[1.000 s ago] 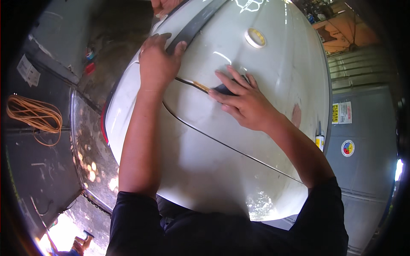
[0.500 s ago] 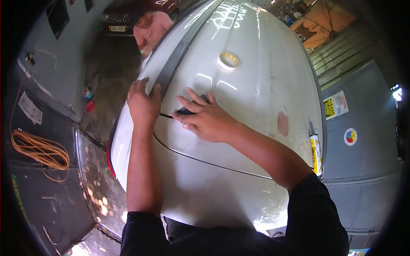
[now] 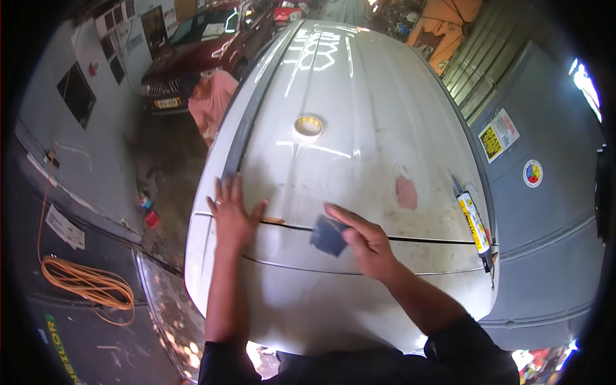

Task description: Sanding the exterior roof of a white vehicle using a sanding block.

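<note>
A white car roof (image 3: 359, 192) spreads out in front of me. My right hand (image 3: 372, 247) pinches a dark grey square of sandpaper (image 3: 328, 236) between thumb and fingers, above the dark gap at the roof's rear edge. My left hand (image 3: 232, 215) rests on the roof's left side with fingers spread, at the near end of a dark roof strip (image 3: 242, 142). Just right of its thumb, a small tan sliver (image 3: 272, 221) lies along the gap. A roll of tape (image 3: 308, 128) lies farther up the roof. On the right side is a reddish-brown patch (image 3: 405, 193).
A sealant cartridge (image 3: 473, 221) with a nozzle lies along the roof's right edge. Beyond the left side, a person in a pink shirt (image 3: 215, 99) is low beside the car. A dark red vehicle (image 3: 192, 58) stands behind. An orange coiled cord (image 3: 86, 282) hangs at left.
My right hand has gone from lying flat over the dark sheet to holding it up, farther right and nearer me. My view has shifted, and the left hand's fingers are more spread.
</note>
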Demonstrator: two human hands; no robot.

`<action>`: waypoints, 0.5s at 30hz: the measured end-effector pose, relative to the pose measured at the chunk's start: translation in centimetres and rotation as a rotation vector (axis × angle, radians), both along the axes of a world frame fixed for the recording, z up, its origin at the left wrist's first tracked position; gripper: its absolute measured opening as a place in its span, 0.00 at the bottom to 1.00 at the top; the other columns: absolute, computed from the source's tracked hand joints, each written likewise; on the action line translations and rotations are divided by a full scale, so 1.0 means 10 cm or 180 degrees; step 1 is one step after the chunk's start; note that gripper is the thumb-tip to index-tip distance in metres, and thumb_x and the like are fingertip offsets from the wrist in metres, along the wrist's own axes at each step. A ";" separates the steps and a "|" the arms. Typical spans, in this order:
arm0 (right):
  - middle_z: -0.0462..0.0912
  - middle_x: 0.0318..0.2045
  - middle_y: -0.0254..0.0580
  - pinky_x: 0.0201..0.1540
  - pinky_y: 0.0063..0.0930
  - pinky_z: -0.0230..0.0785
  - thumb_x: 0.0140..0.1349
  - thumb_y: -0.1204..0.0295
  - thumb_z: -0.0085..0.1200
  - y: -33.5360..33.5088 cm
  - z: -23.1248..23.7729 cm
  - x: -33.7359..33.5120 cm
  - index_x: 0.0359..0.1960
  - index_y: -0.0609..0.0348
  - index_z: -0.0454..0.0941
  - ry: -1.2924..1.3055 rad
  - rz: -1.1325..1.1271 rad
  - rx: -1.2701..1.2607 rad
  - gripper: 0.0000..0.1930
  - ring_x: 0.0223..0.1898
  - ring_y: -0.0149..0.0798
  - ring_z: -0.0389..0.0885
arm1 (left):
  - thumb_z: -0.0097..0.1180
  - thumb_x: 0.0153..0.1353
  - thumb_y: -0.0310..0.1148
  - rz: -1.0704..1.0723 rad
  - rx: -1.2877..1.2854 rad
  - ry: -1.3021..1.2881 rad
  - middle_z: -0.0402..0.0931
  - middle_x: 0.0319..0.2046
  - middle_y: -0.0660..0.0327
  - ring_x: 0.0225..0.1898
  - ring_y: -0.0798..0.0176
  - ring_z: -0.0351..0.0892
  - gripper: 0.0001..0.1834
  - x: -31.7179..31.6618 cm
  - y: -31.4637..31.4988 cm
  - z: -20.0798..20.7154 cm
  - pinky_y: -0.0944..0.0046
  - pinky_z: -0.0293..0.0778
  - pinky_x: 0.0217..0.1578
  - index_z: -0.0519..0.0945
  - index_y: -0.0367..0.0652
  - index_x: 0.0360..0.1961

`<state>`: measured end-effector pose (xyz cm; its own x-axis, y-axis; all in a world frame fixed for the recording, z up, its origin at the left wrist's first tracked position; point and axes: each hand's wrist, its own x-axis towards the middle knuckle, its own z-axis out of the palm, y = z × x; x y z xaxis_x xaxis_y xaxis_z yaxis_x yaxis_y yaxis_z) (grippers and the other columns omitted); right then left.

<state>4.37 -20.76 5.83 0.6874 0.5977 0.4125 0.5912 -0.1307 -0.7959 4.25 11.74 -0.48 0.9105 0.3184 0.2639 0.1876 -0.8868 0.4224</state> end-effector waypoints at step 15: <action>0.88 0.61 0.47 0.73 0.46 0.73 0.82 0.47 0.57 -1.05 -0.56 -0.21 0.72 0.61 0.77 0.3604 0.0053 0.3318 0.32 0.65 0.46 0.85 | 0.45 0.78 0.71 -0.0420 0.0763 0.1060 0.49 0.88 0.40 0.91 0.40 0.36 0.54 0.75 -0.94 0.22 0.30 0.36 0.86 0.50 0.44 0.90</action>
